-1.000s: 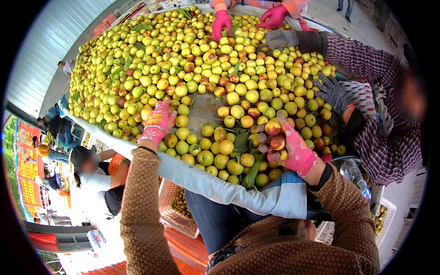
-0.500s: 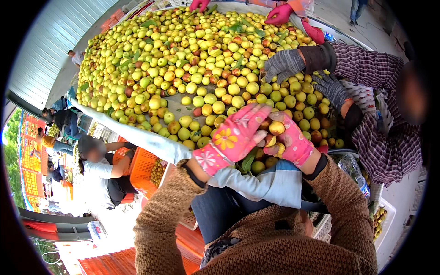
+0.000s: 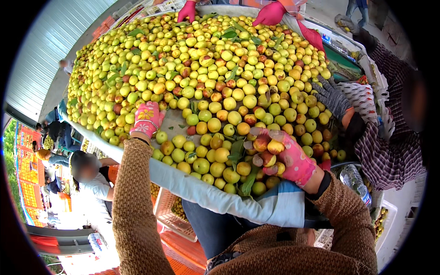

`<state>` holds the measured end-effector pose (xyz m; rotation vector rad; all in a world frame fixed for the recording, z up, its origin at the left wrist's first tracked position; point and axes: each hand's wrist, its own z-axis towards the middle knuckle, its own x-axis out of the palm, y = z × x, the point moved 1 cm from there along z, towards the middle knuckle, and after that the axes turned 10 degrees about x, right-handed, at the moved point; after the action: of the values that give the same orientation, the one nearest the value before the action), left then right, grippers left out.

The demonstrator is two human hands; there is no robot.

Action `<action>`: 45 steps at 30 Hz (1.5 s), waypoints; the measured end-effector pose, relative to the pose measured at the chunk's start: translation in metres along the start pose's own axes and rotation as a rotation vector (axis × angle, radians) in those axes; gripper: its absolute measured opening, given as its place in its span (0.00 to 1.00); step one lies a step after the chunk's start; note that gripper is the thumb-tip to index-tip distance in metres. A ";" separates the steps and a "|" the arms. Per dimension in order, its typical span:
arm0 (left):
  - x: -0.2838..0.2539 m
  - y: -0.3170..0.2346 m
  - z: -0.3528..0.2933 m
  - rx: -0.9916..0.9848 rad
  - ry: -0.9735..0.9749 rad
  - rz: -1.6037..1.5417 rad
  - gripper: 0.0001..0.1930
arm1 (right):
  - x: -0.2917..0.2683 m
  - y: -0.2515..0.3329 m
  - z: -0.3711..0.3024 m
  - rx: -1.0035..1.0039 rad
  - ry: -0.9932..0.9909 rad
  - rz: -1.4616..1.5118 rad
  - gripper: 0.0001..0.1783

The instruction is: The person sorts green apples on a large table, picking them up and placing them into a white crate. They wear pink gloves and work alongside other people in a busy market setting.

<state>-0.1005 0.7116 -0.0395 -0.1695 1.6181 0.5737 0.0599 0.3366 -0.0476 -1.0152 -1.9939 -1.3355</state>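
Note:
Green-yellow jujubes (image 3: 215,82), some with red-brown patches, cover the cloth-edged table. My right hand (image 3: 295,160), in a pink patterned glove, is palm-up above the near edge and closed round several red-brown jujubes (image 3: 263,143). Over at the left of the heap my left hand (image 3: 147,118), in a pink flowered glove, has its fingers curled down among the fruit. What those fingers hold is hidden.
Pale blue cloth (image 3: 201,197) drapes the near rim. A co-worker's grey glove (image 3: 332,96) rests on the heap at the right; another person's pink gloves (image 3: 270,13) reach in from the far side. Plastic bottles (image 3: 353,178) stand at the right, a crate (image 3: 172,213) below.
My left hand has moved from beside my right hand to the heap at the left. My right hand keeps its jujubes. A co-worker's grey-gloved hand has drawn back from the fruit.

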 end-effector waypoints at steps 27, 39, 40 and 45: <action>-0.025 -0.042 0.056 0.076 -0.149 -0.218 0.18 | -0.006 -0.002 0.009 0.026 -0.007 -0.013 0.32; -0.013 -0.046 0.086 0.189 0.124 -0.076 0.23 | -0.003 -0.005 0.009 0.057 -0.031 -0.037 0.33; -0.012 -0.047 0.079 0.192 0.123 -0.110 0.24 | -0.002 -0.006 0.008 0.046 -0.033 -0.046 0.32; -0.009 -0.044 0.028 0.149 -0.126 -0.851 0.25 | -0.005 -0.009 0.011 0.013 -0.027 -0.076 0.28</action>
<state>-0.0547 0.6845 -0.0436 -0.6550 1.3003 -0.1888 0.0559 0.3429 -0.0602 -0.9649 -2.0773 -1.3527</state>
